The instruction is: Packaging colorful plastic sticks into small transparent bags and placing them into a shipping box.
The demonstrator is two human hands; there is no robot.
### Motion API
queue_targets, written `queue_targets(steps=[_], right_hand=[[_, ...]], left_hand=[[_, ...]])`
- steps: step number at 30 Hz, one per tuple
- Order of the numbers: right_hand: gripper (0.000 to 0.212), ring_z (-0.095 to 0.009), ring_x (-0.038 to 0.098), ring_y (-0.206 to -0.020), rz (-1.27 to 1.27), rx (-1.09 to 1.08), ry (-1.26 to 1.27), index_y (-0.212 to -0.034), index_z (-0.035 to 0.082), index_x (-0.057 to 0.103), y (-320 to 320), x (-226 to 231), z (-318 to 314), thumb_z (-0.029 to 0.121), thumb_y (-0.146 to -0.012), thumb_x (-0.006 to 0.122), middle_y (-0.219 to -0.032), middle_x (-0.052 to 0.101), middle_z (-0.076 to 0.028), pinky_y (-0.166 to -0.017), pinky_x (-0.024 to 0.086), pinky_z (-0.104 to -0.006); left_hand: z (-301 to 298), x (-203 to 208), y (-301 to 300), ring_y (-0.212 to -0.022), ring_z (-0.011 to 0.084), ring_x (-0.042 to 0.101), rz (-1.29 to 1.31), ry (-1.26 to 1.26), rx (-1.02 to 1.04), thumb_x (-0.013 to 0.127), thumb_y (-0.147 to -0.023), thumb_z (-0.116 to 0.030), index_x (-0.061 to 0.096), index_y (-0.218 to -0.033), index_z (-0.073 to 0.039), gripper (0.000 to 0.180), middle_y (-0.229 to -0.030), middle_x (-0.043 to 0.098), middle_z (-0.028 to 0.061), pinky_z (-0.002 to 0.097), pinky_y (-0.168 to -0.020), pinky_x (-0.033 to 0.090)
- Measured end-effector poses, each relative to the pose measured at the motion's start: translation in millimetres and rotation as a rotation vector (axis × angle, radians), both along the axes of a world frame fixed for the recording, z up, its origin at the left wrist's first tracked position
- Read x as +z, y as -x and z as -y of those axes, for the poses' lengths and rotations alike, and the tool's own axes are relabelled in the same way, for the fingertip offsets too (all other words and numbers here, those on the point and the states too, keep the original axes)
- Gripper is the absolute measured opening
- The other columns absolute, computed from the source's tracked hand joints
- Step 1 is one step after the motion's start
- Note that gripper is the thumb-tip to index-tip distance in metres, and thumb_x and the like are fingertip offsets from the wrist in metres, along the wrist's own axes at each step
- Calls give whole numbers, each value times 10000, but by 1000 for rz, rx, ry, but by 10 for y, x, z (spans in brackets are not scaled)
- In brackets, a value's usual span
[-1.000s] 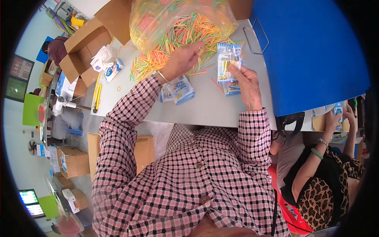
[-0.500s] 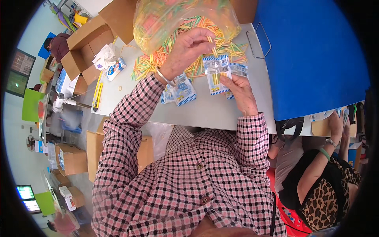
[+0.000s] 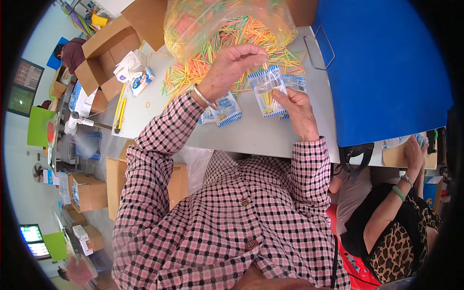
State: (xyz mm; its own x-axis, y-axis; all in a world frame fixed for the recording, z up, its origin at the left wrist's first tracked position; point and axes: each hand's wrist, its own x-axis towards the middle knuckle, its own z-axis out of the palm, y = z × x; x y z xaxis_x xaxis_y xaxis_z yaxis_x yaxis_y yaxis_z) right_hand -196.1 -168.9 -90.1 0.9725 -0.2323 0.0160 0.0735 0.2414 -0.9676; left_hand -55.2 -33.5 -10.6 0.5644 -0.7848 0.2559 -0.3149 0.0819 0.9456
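My right hand [image 3: 298,113] grips a small clear packet [image 3: 267,94] with blue-striped ends, holding it upright above the table. Yellow sticks show through its lower part. At the packet's top edge, my left hand [image 3: 237,67] is closed in a pinch on thin pale sticks [image 3: 265,65], whose lower ends reach the packet's mouth. Behind both hands lies a heap of thin sticks [image 3: 193,72] in yellow, orange, pink and green, spilling from a large clear plastic bag [image 3: 181,41]. More blue-and-white packets [image 3: 228,109] lie by my left wrist, and another packet [image 3: 295,83] is partly hidden behind my right hand.
On the grey table [image 3: 217,140] are a yellow cutter [image 3: 121,115], a rubber band [image 3: 148,104] and a tissue pack [image 3: 141,81]. An open cardboard box [image 3: 108,58] stands to the left. A blue panel [image 3: 382,72] borders the right, where another person's arm [image 3: 386,212] shows.
My left hand has come down, lowering the sticks to the packet's mouth. The packet has tilted slightly in my right hand.
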Motion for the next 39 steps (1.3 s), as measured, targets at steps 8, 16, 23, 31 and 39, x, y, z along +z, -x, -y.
queue_targets(steps=[8,16,23,31,39], right_hand=[[289,-63,545,-850,-2,-29,6,-1082,-29,610,23,40,-3,192,-902,559,-965,641,-40,-772,434,-212],[294,-53,532,-820,-52,-85,98,-1055,-19,629,30,-12,4,223,-908,553,-932,643,-22,-766,420,-209],[298,-33,513,-766,-12,-117,213,-1008,-10,649,55,93,-26,250,-919,536,-848,633,5,-708,416,-195],[309,-25,505,-724,-47,-128,187,-995,-7,648,77,90,6,268,-924,526,-815,624,15,-664,414,-189],[314,-29,501,-740,-56,-130,202,-999,-7,647,82,58,-37,270,-926,520,-817,620,18,-687,409,-192]], left_hand=[[1,-68,-76,-930,117,554,-214,49,68,595,-864,-146,641,-984,-7,189,-947,636,42,275,-881,411],[-40,-142,-20,-934,122,550,-139,29,8,583,-872,-142,636,-981,-2,185,-956,631,45,276,-886,407],[-12,-176,39,-897,111,547,-108,112,53,567,-884,-149,629,-956,-1,176,-924,621,37,267,-862,418],[-31,-77,19,-843,82,552,-131,119,113,587,-869,-121,629,-960,14,168,-884,627,20,228,-790,444],[-40,-252,29,-921,120,537,-216,83,69,563,-885,-153,626,-957,3,183,-935,619,39,279,-884,395]])
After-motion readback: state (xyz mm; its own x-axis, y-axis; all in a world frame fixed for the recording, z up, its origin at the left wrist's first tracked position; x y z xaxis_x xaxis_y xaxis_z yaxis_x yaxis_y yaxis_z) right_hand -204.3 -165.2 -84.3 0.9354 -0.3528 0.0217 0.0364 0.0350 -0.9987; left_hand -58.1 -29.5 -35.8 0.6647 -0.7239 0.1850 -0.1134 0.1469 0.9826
